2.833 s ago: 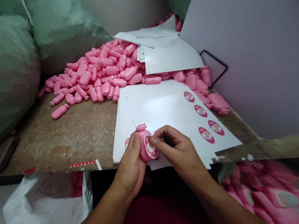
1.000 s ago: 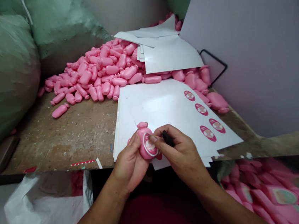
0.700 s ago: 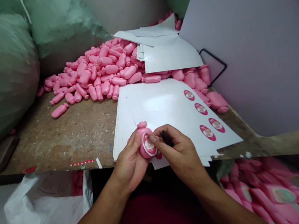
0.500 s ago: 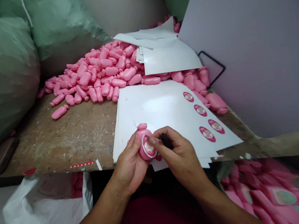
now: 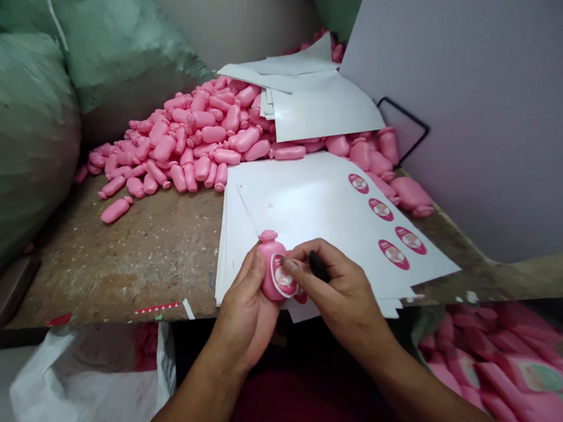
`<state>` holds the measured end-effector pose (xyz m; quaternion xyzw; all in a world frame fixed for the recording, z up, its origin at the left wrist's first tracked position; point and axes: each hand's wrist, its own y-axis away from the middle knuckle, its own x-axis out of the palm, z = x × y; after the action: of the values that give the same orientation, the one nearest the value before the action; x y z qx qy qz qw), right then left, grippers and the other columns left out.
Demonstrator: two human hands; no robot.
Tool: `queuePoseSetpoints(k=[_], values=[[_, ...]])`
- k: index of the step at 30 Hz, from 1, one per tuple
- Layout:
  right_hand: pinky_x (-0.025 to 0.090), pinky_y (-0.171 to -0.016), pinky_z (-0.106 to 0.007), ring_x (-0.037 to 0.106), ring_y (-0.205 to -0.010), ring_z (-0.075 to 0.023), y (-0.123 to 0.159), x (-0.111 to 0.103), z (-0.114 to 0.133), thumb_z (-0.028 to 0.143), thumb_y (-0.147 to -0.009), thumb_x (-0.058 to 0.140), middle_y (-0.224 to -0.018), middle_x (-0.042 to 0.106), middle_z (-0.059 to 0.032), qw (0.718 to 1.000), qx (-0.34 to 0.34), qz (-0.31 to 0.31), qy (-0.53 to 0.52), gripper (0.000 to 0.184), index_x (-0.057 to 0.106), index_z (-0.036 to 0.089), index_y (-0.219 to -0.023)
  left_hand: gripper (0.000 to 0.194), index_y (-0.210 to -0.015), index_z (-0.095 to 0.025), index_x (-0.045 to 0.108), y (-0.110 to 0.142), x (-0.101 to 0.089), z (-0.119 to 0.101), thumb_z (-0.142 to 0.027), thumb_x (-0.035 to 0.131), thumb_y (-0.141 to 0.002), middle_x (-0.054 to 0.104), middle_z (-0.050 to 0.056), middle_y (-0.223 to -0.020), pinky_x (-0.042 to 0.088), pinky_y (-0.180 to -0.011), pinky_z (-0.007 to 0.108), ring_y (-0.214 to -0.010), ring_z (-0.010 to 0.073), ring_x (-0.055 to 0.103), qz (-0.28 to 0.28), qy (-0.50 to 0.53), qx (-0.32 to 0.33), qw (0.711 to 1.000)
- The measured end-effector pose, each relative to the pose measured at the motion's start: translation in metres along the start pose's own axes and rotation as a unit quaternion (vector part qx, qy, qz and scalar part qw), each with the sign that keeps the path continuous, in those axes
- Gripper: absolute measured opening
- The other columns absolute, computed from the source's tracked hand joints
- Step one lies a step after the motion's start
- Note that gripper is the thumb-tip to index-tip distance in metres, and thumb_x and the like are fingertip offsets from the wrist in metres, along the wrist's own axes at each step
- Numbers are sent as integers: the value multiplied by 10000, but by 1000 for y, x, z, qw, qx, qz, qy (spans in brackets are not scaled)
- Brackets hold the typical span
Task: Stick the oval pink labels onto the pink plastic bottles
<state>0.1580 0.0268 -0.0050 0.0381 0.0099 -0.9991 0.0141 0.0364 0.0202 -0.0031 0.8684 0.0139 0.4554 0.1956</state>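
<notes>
My left hand (image 5: 245,302) is wrapped round a small pink bottle (image 5: 269,256), held upright above the front edge of the table. An oval sticker (image 5: 283,278) with a dark pink print and white rim lies on the bottle's front. My right hand (image 5: 340,289) is closed, its thumb and fingertip at the sticker's right side. A black object, perhaps a pen or a small tool (image 5: 319,266), is held within the right hand's curled fingers; most of it is hidden. Beneath the hands spreads a stack of white sticker sheets (image 5: 300,195), with several oval stickers (image 5: 380,209) on its right part.
A heap of pink bottles (image 5: 193,133) lies at the back, with more white sheets (image 5: 325,105) on it. Green sacks (image 5: 11,132) stand at left and behind. A grey panel (image 5: 493,115) rises at right. Below the table are a white bag (image 5: 89,392) and labelled pink bottles (image 5: 518,360).
The whole view has shifted slightly. Both hands keep nearly the same pose on the bottle, with the right thumb still at the sticker.
</notes>
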Motion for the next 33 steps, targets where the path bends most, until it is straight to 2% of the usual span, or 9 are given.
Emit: queuePoseSetpoints(k=[10, 22, 28, 33], values=[[421, -565, -267, 491, -578, -116, -4, 1, -4, 397, -846, 674, -673, 565, 35, 1000, 23, -5, -14, 210, 604, 208, -788, 208, -1099, -189, 718, -1, -1, 2, -279, 610, -945, 711, 24, -982, 470, -924, 210, -902, 93, 648, 3, -23, 21, 1000], [418, -546, -260, 486, -555, -112, -4, 0, -3, 399, -838, 679, -645, 558, 40, 1000, 18, -12, -7, 218, 599, 208, -772, 244, -1110, -200, 694, 0, 0, 3, -315, 684, -895, 710, 23, -1021, 448, -960, 229, -941, 109, 645, -4, -49, 28, 998], [427, -546, -260, 504, -566, -118, -4, 1, 0, 390, -848, 669, -644, 569, 36, 1000, 17, -3, -4, 207, 603, 207, -778, 388, -1178, -241, 647, 3, 0, 2, -169, 740, -809, 688, -6, -980, 449, -889, 213, -897, 96, 632, 0, -78, 9, 997], [430, -558, -268, 515, -588, -127, -4, -1, 2, 402, -858, 657, -663, 580, 27, 999, 27, 10, 13, 212, 594, 212, -788, 404, -1175, -238, 649, 3, 0, 2, -168, 742, -788, 679, -4, -963, 442, -875, 216, -880, 92, 619, -2, -74, 4, 997]])
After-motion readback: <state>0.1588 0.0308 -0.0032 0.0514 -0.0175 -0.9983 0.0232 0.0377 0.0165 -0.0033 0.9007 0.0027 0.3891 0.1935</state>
